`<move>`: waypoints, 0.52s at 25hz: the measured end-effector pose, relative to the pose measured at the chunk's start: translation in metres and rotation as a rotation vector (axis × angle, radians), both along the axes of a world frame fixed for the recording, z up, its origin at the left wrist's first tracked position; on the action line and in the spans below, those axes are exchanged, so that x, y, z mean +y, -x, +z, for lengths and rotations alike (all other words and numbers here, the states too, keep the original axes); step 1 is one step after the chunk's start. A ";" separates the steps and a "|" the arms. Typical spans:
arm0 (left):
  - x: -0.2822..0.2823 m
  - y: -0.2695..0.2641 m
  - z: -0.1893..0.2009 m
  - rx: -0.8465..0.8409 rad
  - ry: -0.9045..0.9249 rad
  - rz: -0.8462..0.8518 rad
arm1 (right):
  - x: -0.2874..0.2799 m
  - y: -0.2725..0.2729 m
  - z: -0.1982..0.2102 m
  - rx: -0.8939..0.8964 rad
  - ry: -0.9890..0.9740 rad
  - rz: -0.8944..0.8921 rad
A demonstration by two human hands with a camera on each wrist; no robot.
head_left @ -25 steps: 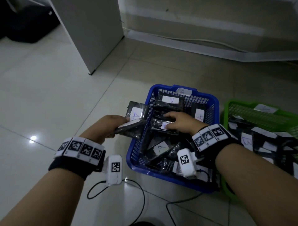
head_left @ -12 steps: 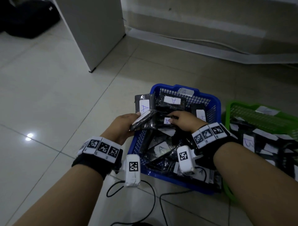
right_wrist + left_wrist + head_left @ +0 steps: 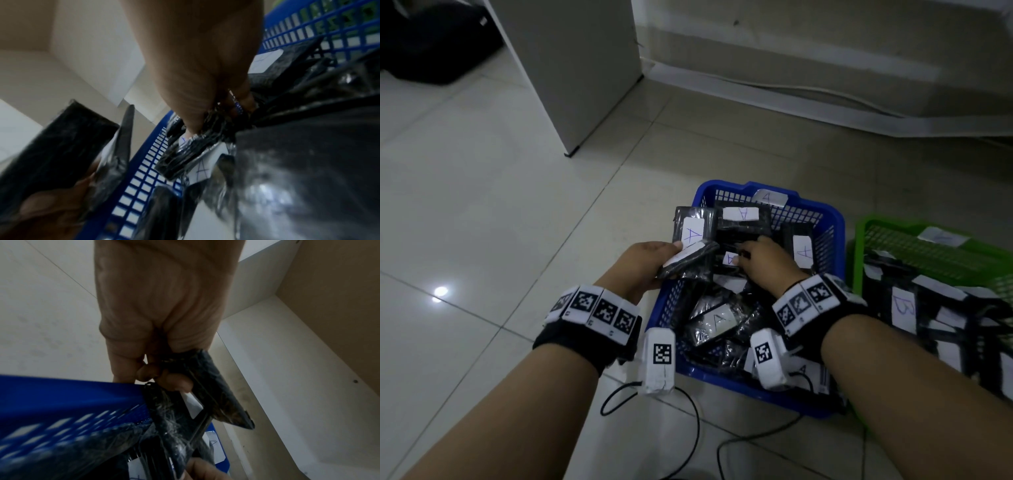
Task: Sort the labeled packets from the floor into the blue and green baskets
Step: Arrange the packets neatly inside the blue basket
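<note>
The blue basket [image 3: 837,222] on the tiled floor holds several black packets with white "A" labels. Beside its left rim my left hand [image 3: 643,263] grips two black "A" packets [image 3: 690,262], one flat and one upright behind it; the left wrist view shows my fingers [image 3: 174,382] curled round those packets [image 3: 218,386] at the blue basket [image 3: 61,394]. Inside the basket my right hand [image 3: 763,260] pinches another "A" packet [image 3: 729,258]; in the right wrist view that packet [image 3: 193,146] sits under my thumb. The green basket [image 3: 859,240] to the right holds "B" packets [image 3: 904,308].
A white cabinet [image 3: 571,68] stands on the floor at the back left, and a wall with a cable along its base runs across the back. Black cables [image 3: 688,411] trail over the tiles in front of the baskets. Bare tile lies to the left.
My left hand has carried its packets rightward, from left of the blue basket to its left rim. My right hand has stayed on the packet inside the basket.
</note>
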State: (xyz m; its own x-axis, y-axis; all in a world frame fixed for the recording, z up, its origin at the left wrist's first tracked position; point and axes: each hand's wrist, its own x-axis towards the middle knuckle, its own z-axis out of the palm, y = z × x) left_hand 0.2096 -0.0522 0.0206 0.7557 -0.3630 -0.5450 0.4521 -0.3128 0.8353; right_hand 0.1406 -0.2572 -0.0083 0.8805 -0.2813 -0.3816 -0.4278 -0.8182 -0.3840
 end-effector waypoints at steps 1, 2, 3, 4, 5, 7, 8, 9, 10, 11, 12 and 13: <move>0.000 -0.001 0.000 -0.014 -0.015 -0.022 | 0.003 0.002 -0.002 -0.084 0.022 -0.017; -0.001 -0.001 0.000 -0.024 -0.022 -0.038 | 0.005 0.004 -0.002 -0.138 0.017 -0.018; -0.001 -0.002 -0.001 -0.026 -0.026 -0.048 | 0.006 0.006 -0.002 -0.145 -0.003 -0.006; -0.001 -0.002 -0.001 -0.024 -0.031 -0.055 | 0.005 0.007 -0.001 -0.112 -0.023 0.012; -0.002 -0.002 -0.001 -0.021 -0.040 -0.058 | 0.001 0.006 0.002 -0.055 -0.037 0.027; -0.001 -0.001 0.002 -0.041 -0.062 -0.060 | -0.007 0.005 0.010 0.013 -0.050 0.014; -0.002 -0.001 0.003 -0.080 -0.086 -0.075 | -0.010 0.006 0.017 -0.019 -0.081 -0.034; -0.003 -0.002 0.006 -0.131 -0.111 -0.100 | -0.010 0.008 0.025 -0.098 -0.174 -0.110; -0.005 -0.001 0.010 -0.181 -0.130 -0.131 | -0.008 0.011 0.034 -0.189 -0.336 -0.188; -0.009 0.001 0.014 -0.214 -0.144 -0.165 | -0.004 0.015 0.042 -0.252 -0.543 -0.259; -0.013 0.004 0.018 -0.234 -0.152 -0.200 | 0.002 0.018 0.049 -0.274 -0.749 -0.318; -0.017 0.007 0.021 -0.252 -0.153 -0.236 | 0.006 0.024 0.054 -0.280 -0.901 -0.366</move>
State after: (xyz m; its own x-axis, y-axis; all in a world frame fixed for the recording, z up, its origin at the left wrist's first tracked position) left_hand 0.2023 -0.0696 0.0417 0.7780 -0.4725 -0.4141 0.1390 -0.5133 0.8469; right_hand 0.1167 -0.2512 0.0457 0.8883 -0.2611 -0.3778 -0.3941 -0.0109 -0.9190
